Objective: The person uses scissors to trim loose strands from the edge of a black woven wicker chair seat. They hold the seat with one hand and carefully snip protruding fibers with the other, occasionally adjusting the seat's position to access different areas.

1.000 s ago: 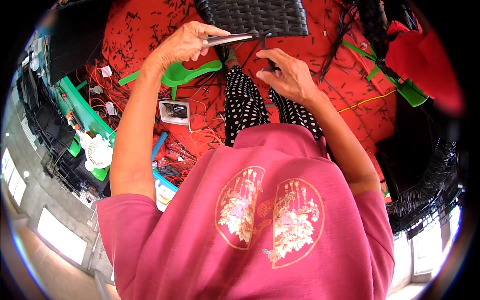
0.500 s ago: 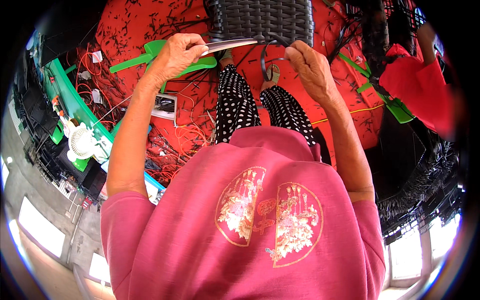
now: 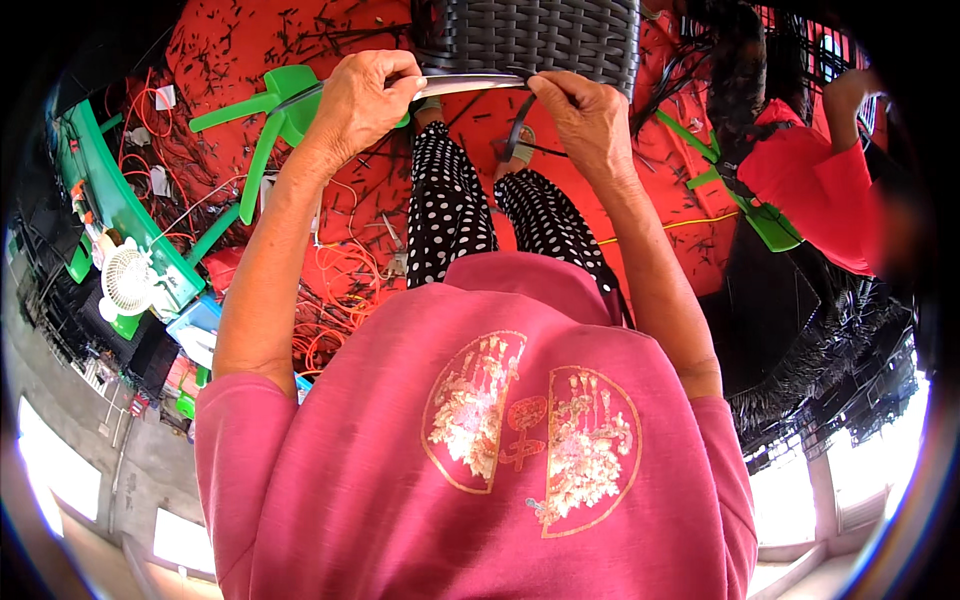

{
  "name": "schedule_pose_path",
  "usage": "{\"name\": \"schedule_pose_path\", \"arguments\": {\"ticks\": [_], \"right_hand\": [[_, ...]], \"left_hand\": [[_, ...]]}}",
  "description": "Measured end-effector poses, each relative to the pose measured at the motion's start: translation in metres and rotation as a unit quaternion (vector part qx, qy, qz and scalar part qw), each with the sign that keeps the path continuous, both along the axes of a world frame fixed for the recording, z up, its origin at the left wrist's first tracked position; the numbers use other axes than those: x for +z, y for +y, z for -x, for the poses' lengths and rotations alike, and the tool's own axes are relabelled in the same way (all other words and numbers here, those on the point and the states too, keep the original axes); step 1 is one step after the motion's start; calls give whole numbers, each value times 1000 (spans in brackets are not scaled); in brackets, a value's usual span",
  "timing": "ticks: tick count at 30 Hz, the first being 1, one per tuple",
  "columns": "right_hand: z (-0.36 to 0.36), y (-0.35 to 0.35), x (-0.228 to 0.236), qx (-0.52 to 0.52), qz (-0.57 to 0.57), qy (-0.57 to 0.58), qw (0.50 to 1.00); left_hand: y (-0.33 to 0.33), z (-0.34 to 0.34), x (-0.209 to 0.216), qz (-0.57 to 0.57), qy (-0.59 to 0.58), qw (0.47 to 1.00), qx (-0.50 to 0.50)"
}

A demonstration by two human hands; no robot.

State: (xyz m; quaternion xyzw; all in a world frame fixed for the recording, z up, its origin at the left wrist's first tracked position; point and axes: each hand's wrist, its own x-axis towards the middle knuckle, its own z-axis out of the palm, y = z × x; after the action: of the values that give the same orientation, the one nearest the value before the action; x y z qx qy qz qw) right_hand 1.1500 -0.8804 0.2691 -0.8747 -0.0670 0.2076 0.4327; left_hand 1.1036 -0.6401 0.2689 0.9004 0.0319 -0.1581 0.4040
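A flat plastic weaving strip (image 3: pixel 476 83), dark with a pale shine along it, runs nearly level between my hands. My left hand (image 3: pixel 362 102) is closed, with its thumb and bent fingers pinching the strip's left end. On the other side my right hand (image 3: pixel 590 125) pinches the strip between thumb and fingers. A dark tail of strip hangs below the right hand, beside my foot. Just beyond both hands is a dark woven wicker piece (image 3: pixel 540 40), partly cut off by the upper edge; I cannot tell whether the strip is joined to it.
Scraps of dark strip litter the red floor covering (image 3: pixel 235 60). A green plastic stool (image 3: pixel 290 105) stands at left, near orange cords (image 3: pixel 340 262). Farther left are a green-edged table (image 3: pixel 130 190) and a white fan (image 3: pixel 130 280). A person in red (image 3: pixel 815 185) is at right.
My right hand has come closer to the left, so a shorter length of strip shows between them. The loop beside the right hand has dropped lower. The whole view has shifted slightly.
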Motion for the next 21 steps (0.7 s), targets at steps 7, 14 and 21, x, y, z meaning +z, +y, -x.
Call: {"name": "schedule_pose_path", "arguments": {"ticks": [7,14,21], "right_hand": [[5,6,7,-1,151,-27,988],[11,8,-6,-9,178,-80,981],[17,11,-11,-49,163,-113,979]], "left_hand": [[3,1,-9,29,-26,999,24],[8,-3,-16,16,-20,1000,-11],[6,-1,-12,8,-24,1000,-7]]}}
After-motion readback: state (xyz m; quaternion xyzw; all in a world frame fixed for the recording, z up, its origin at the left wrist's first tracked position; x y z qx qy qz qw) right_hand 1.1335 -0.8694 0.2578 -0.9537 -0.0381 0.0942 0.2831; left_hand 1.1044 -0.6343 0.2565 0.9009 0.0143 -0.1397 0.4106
